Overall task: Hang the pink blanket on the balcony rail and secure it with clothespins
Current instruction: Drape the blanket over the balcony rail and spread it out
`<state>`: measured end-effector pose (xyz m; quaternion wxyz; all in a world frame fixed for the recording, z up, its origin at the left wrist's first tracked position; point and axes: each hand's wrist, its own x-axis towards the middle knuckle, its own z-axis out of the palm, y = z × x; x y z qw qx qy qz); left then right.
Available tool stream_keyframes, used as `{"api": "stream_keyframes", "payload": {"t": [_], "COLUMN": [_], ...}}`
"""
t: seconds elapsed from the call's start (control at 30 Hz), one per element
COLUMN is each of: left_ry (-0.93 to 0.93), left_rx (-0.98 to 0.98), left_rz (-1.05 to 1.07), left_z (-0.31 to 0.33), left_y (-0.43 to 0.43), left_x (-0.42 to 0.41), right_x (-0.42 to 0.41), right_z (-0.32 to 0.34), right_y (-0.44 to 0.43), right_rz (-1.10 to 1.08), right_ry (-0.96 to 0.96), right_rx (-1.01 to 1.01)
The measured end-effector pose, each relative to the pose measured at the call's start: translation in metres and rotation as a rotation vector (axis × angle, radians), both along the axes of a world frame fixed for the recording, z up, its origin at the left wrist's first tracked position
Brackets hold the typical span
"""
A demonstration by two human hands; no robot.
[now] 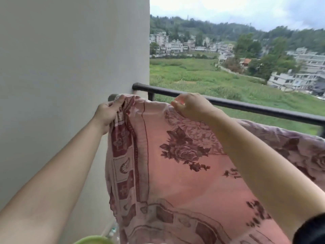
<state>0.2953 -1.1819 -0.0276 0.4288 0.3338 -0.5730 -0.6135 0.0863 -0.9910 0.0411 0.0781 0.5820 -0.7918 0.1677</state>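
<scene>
The pink blanket (175, 173), patterned with dark red roses and a bordered edge, hangs in front of me over a pale inner rail whose end (112, 97) shows beside the wall. My left hand (108, 114) grips the blanket's bunched left edge near that rail end. My right hand (190, 107) pinches the top fold further right. Behind the blanket runs the dark balcony rail (246, 106), slanting down to the right. No clothespins are visible.
A pale wall (70, 85) fills the left side, meeting the rail. Past the rail lie a green field, houses and wooded hills. Something light green (93, 240) shows at the bottom edge. A dark sleeve (311, 229) sits at the lower right.
</scene>
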Motion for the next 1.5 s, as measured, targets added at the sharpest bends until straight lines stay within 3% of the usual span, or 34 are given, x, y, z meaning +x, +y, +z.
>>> {"api": "stream_keyframes", "payload": {"t": [0.13, 0.27, 0.4, 0.53, 0.6, 0.67, 0.77, 0.83, 0.9, 0.97, 1.07, 1.2, 1.33, 1.4, 1.5], "left_ry": [0.071, 0.067, 0.007, 0.051, 0.097, 0.039, -0.088, -0.116, -0.148, -0.155, -0.265, -0.306, -0.343, -0.296, -0.269], "left_rx": [0.070, 0.080, -0.005, -0.004, 0.003, -0.066, -0.213, -0.295, -0.378, -0.430, -0.524, -0.440, -0.376, -0.367, -0.354], "left_rz": [-0.092, -0.127, -0.061, -0.077, -0.012, 0.044, 0.044, -0.035, -0.113, -0.122, 0.131, 0.458, 0.376, 0.341, 0.380], "left_z": [-0.002, 0.011, 0.019, 0.022, 0.024, 0.025, 0.027, 0.034, 0.043, 0.049, 0.049, 0.037, 0.029, 0.028, 0.026], "left_y": [-0.003, -0.013, -0.013, -0.015, -0.017, -0.016, 0.002, 0.024, 0.043, 0.045, 0.013, -0.032, -0.049, -0.051, -0.059], "left_x": [0.003, 0.003, -0.004, -0.003, -0.004, -0.010, -0.028, -0.045, -0.056, -0.059, -0.043, -0.010, -0.013, -0.017, -0.014], "right_x": [0.011, -0.015, -0.050, -0.072, -0.075, -0.067, -0.033, 0.000, 0.022, 0.023, -0.005, -0.043, -0.048, -0.041, -0.015], "right_z": [-0.017, -0.009, 0.005, 0.026, 0.034, 0.035, 0.024, 0.010, -0.005, -0.012, -0.005, 0.011, 0.017, 0.009, -0.009], "right_y": [-0.026, 0.004, 0.047, 0.074, 0.080, 0.072, 0.034, 0.005, -0.016, -0.021, -0.006, 0.026, 0.030, 0.019, -0.004], "right_rz": [0.012, -0.070, -0.229, -0.654, -0.782, -0.706, -0.297, -0.014, 0.113, 0.156, 0.128, -0.212, -0.526, -0.420, -0.048], "right_ry": [-0.021, 0.158, 0.207, 0.277, 0.312, 0.348, 0.231, 0.058, 0.065, 0.067, -0.009, 0.016, 0.224, 0.330, 0.152], "right_rx": [-0.078, -0.148, -0.016, 0.277, 0.297, 0.152, -0.156, -0.158, -0.082, -0.124, -0.198, -0.011, 0.168, 0.031, -0.097]}}
